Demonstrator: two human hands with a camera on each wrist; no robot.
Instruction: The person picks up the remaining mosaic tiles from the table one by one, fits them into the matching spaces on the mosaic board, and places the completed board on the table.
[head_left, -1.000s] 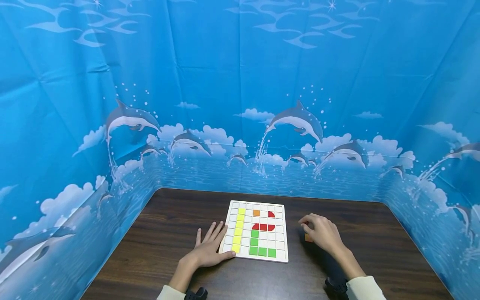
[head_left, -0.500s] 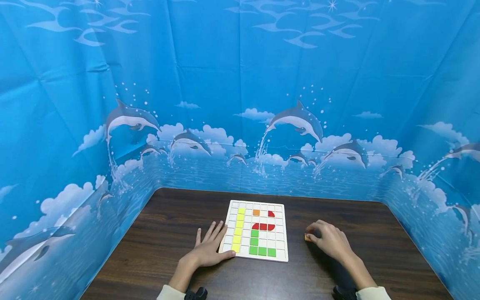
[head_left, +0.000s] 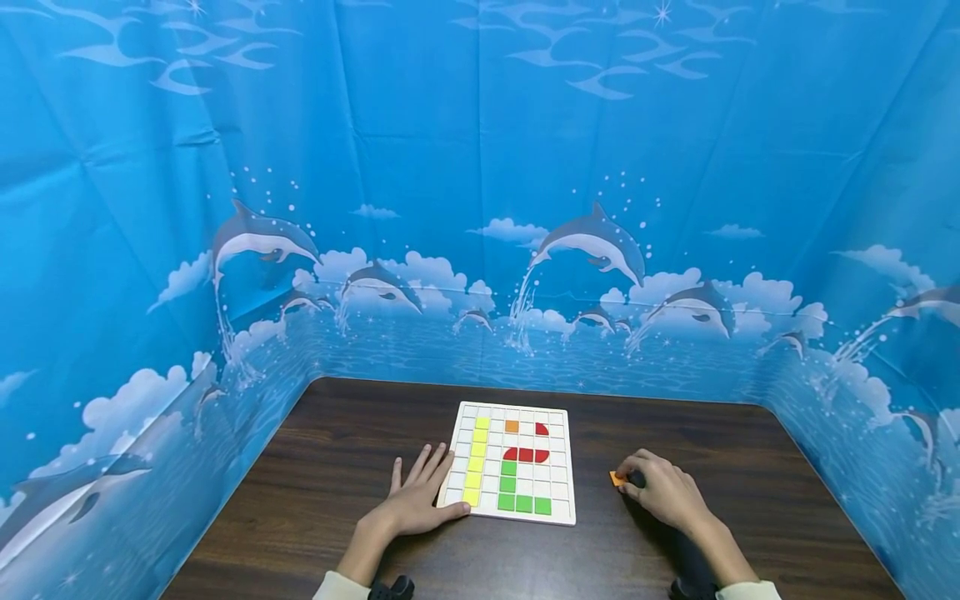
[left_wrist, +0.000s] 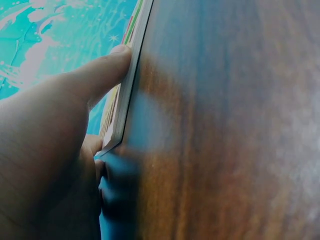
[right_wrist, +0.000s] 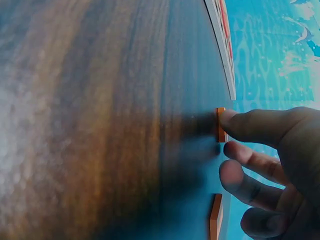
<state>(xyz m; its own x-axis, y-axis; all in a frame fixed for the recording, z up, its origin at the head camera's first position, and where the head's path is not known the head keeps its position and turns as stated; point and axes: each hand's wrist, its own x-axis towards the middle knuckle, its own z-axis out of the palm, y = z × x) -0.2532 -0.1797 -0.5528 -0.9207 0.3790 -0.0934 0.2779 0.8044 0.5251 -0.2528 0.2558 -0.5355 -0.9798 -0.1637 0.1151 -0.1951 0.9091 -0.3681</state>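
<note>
A white grid board (head_left: 557,483) lies on the dark wooden table, filled in places with yellow, green, red and orange tiles. My left hand (head_left: 420,500) rests with fingers spread on the board's left edge, its thumb at the front corner by the lowest yellow tile (head_left: 471,497). To the right of the board, my right hand (head_left: 663,492) pinches an orange tile (head_left: 616,479) at the tabletop. The right wrist view shows the thumb against this orange tile (right_wrist: 221,125), the other fingers curled. A second orange piece (right_wrist: 216,217) lies under the hand, hidden in the head view.
The brown table (head_left: 337,425) has rounded back corners and meets a blue dolphin-print curtain (head_left: 480,350) behind and at both sides. On the board, a column of yellow tiles (head_left: 477,462) stands at left, with green tiles (head_left: 525,503) along the front.
My right hand has drawn slightly right and toward me, and its fingertips have come onto the orange tile, which now shows turned beside them. The left hand and board have stayed put.
</note>
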